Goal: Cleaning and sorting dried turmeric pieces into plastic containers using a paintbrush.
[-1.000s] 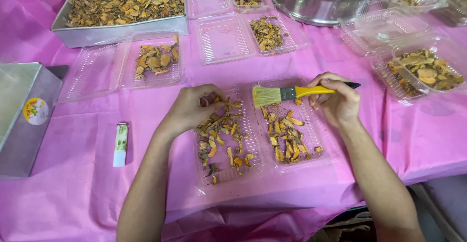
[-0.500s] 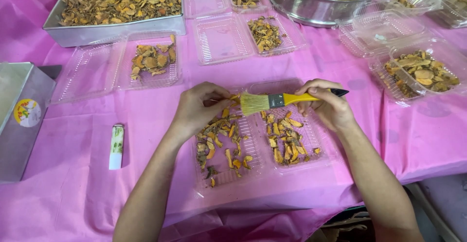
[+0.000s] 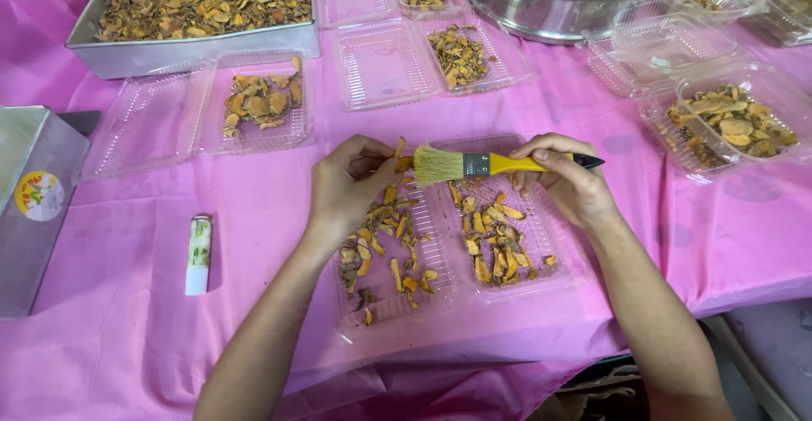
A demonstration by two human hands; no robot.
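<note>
Two bare forearms are seen entering from the lower edge of the view, each ending in a bare hand. No sleeve, glove, watch, bracelet or ring is worn on either. The left hand [image 3: 345,186] is shown with slim fingers and short, unpainted nails. The right hand [image 3: 565,177] is likewise uncovered, its knuckles and the back of the wrist being plainly visible. Both arms are slender, and fine hair can just be made out along them. Nothing of the upper arms or clothing is shown.
</note>
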